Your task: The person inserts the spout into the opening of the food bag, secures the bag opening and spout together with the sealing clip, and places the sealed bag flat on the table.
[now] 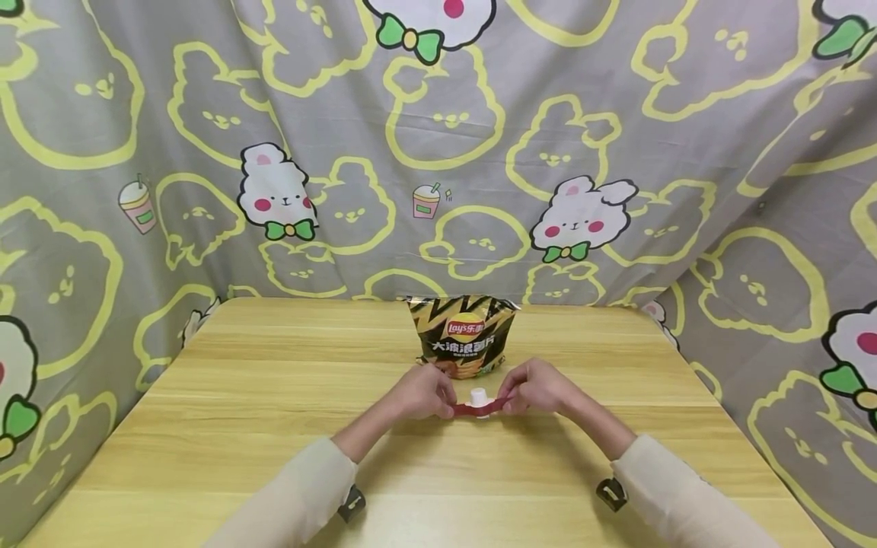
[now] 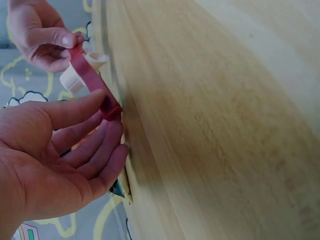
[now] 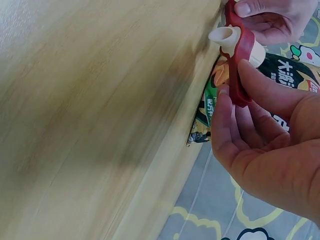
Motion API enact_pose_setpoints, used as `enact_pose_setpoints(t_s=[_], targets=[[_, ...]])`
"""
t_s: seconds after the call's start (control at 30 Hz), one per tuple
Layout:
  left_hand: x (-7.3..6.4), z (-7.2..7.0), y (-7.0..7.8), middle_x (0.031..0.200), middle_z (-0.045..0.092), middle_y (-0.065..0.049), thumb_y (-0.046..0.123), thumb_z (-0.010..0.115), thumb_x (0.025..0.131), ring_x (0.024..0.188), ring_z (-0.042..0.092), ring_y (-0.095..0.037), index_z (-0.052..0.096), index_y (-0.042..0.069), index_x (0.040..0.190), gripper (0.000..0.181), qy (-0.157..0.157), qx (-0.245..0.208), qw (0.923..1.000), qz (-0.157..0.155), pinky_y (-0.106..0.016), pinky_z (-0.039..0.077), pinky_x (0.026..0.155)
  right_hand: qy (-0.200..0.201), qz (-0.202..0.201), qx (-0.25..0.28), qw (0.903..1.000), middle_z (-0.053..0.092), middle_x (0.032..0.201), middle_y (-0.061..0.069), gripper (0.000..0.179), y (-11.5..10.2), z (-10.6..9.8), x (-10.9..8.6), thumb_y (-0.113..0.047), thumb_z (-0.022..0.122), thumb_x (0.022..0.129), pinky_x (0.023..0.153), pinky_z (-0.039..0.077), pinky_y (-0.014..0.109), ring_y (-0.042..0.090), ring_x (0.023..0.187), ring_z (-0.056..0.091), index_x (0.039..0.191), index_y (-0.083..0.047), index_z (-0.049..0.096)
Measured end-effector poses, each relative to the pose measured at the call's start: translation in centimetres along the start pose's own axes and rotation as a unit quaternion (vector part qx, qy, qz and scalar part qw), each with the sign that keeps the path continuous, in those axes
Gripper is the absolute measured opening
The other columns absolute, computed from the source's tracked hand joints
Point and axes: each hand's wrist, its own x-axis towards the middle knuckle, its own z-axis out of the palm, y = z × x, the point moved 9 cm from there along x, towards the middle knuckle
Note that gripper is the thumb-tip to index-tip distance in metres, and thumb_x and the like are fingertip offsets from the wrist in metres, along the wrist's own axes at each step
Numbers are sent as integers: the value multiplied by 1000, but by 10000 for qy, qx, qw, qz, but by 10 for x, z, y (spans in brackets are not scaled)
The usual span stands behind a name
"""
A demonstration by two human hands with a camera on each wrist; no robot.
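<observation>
A dark red bag clip [image 1: 469,410] with a white spout [image 1: 478,397] in its middle is held level just above the table. My left hand [image 1: 423,392] pinches one end between thumb and fingers, clearly seen in the left wrist view. The other end is pinched by my right hand [image 1: 537,387]; in the right wrist view its thumb presses on the red strip [image 3: 244,47]. One end of the spout [image 3: 226,39] looks hollow and slanted. Right behind the hands stands a black and gold bag of potato chips [image 1: 466,335], its lower edge partly covered by the left hand.
The wooden table [image 1: 274,365] spreads around both arms. A grey curtain [image 1: 452,190] with yellow cartoon outlines hangs behind it and along both sides. Dark straps [image 1: 352,504] sit at the cuffs of the light sleeves.
</observation>
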Motion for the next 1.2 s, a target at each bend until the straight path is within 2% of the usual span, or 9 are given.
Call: enact_pose_setpoints(t_s=[0.23,0.47,0.67,0.83,1.0,1.2], targets=[[-2,-7,1,76,68,4,5,83,78,68,58,-12,76,12,80,11,96,51,9999,10,-26,49,66,74,106,200,9997,75,78,10,16,2,-1,3,8,77,73,63,47,27,15,70,60,86,0,78],[-1,-18,5,77,70,2,2,79,79,71,58,-13,75,10,80,10,457,-69,9987,203,-26,49,64,-21,117,284,9995,74,79,7,16,0,-3,4,5,79,74,65,48,30,16,71,60,89,1,76],[-1,-22,7,72,68,3,0,77,80,67,58,-12,72,10,79,12,713,-229,9968,295,-26,48,64,-73,16,215,9997,72,78,5,17,-3,-4,3,3,79,74,66,47,29,16,71,58,90,1,76],[-2,-25,12,72,67,3,-1,77,79,69,58,-12,72,11,76,14,844,-169,9958,312,-27,48,67,-113,-124,178,9997,73,82,7,22,-9,-1,4,4,80,75,69,51,27,14,75,62,97,3,75],[-2,-25,17,71,68,4,0,78,80,67,58,-10,72,12,76,14,891,-90,9954,330,-25,48,66,-79,-210,25,9997,75,86,7,30,-17,2,6,-5,85,75,68,51,27,12,78,64,103,1,74],[-4,-25,22,70,69,3,0,78,80,65,57,-9,72,9,76,12,920,-27,9947,459,-23,47,63,143,-407,-312,9986,74,89,2,29,-27,3,7,-21,85,81,73,50,29,13,82,63,102,-4,76]])
